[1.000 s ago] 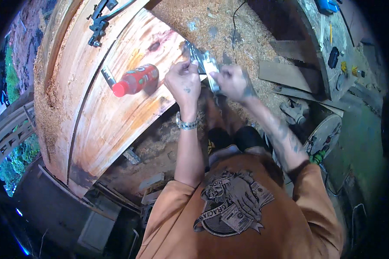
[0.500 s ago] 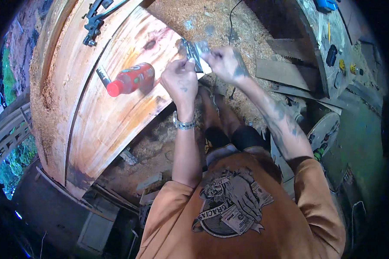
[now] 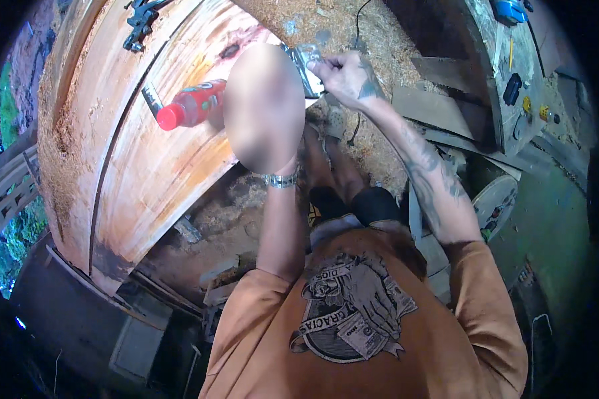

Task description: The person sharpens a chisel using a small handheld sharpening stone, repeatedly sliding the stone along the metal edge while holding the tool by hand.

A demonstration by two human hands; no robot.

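My right hand [image 3: 353, 80] is closed in a pinch on the edge of a small, shiny, dark-and-clear plastic packet [image 3: 309, 65], past the right edge of the wooden slab. A blurred oval covers my left hand [image 3: 265, 110], so its fingers and anything in them are hidden; only the wrist with a metal watch band [image 3: 281, 180] shows plainly. That hand is close beside the packet, above the slab. Left of it, a red bottle [image 3: 196, 106] with a red cap lies tilted on the pale, streaked wooden slab [image 3: 160, 173]. A thin dark metal piece [image 3: 152, 98] lies by the cap.
A black clamp-like tool [image 3: 140, 26] rests at the slab's far end. Sawdust [image 3: 326, 26] covers the ground ahead. At right, a worktable [image 3: 499, 60] carries a blue tool [image 3: 510, 10], a pencil and a black object. Boards [image 3: 432, 110] and a round disc [image 3: 496, 206] stand nearby.
My right hand has shifted slightly left and up in the picture, still pinching the packet. The left hand, seen pinching the packet earlier, is now blurred over. The view has shifted a little.
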